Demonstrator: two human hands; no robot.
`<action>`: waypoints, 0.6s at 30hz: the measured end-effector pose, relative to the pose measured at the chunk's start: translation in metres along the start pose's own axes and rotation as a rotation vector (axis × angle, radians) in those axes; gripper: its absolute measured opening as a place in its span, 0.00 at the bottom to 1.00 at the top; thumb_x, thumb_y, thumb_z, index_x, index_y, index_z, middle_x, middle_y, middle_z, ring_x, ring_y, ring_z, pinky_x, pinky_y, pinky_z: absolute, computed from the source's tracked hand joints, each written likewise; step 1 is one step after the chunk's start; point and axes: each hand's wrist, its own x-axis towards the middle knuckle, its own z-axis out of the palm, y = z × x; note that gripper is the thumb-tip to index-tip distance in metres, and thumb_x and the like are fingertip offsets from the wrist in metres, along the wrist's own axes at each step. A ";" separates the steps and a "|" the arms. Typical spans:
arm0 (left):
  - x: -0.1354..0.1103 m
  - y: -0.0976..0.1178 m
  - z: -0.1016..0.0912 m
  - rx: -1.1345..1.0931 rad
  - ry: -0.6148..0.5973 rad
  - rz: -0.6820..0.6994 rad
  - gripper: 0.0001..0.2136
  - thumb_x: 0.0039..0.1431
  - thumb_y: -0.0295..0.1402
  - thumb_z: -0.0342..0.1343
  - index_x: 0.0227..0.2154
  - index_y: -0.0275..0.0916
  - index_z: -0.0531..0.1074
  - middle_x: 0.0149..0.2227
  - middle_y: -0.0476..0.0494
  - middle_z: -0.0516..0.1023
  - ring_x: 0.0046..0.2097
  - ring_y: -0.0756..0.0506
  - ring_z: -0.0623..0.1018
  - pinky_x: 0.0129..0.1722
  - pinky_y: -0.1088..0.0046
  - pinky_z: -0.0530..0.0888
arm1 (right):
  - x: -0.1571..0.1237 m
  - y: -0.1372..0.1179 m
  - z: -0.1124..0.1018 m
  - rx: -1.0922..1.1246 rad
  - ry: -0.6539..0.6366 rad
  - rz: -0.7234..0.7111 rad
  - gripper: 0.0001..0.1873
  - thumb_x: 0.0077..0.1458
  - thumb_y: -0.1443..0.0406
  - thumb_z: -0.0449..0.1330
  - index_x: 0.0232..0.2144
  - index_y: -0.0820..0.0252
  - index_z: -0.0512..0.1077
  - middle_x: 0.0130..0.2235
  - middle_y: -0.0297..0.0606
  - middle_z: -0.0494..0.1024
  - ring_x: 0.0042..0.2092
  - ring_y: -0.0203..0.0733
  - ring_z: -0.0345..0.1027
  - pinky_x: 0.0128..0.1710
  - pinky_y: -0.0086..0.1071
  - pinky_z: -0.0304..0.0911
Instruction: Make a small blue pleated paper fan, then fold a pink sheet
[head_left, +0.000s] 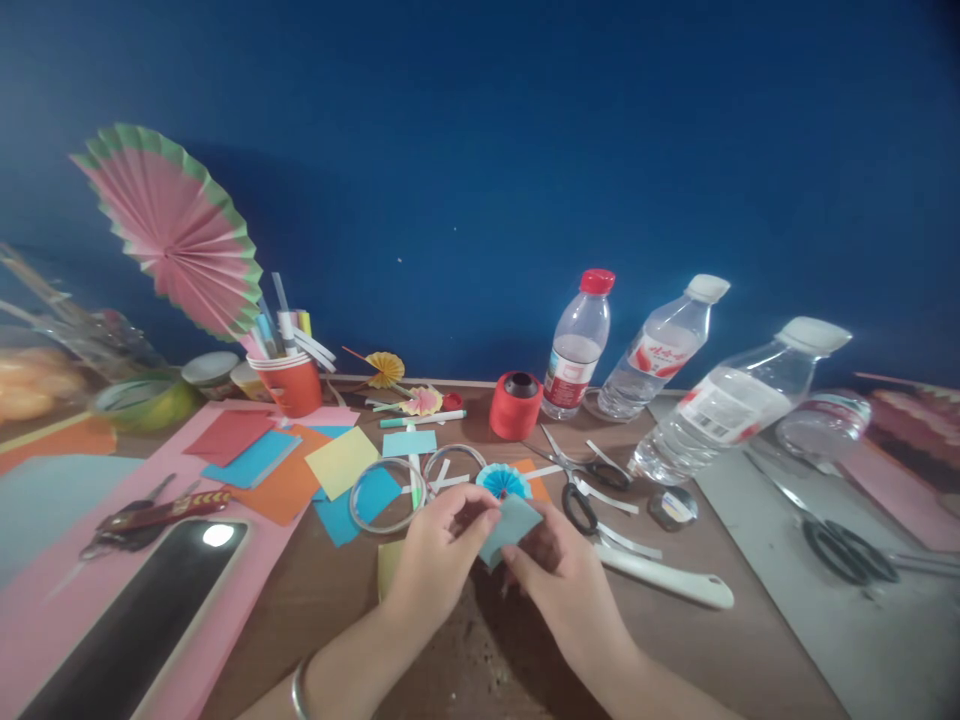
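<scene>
Wall (465,150), deep blue, filled the view behind the brown counter (712,650) where I worked. A pink sheet (259,560) covered part of the counter on my left, with other coloured papers overlapping its far end. Beyond those, a pleated pink fan (172,240), edged in green, stood tilted in front of the wall. A dark phone (142,620) lay on the pink sheet, a bright reflection near its far end. A red-capped bottle (576,350) and two with white caps stood toward my right.

My left hand (450,545) pinched the left side of a small pale blue paper (510,530) between thumb and finger. My right hand (559,570) pinched its other side, thumb on the near edge, fingers partly hidden behind; the paper was held between both, above the counter. The red cup (292,385), full of pens, sat at the fan's lower end. Black-handled scissors (580,508) lay just past my right hand, among white strips. A red roll (516,405) stood near the red-capped bottle. Just beyond the paper was a pleated blue rosette (499,478); whether they touched, I couldn't tell. A silver bangle (298,690) circled my left wrist
</scene>
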 end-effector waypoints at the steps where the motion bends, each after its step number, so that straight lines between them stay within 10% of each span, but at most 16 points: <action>1: 0.001 -0.001 -0.001 0.028 0.004 0.023 0.05 0.54 0.33 0.52 0.29 0.41 0.71 0.31 0.50 0.74 0.34 0.49 0.72 0.33 0.76 0.67 | 0.000 0.000 -0.001 -0.005 0.019 -0.047 0.18 0.47 0.66 0.57 0.43 0.59 0.66 0.35 0.37 0.74 0.31 0.38 0.67 0.27 0.28 0.61; 18: -0.002 -0.006 0.001 0.679 -0.279 0.270 0.06 0.54 0.22 0.48 0.26 0.38 0.67 0.30 0.50 0.69 0.36 0.47 0.68 0.37 0.70 0.65 | 0.007 0.003 -0.013 -0.774 -0.147 -0.338 0.09 0.43 0.77 0.49 0.25 0.59 0.60 0.29 0.33 0.67 0.31 0.37 0.61 0.29 0.29 0.52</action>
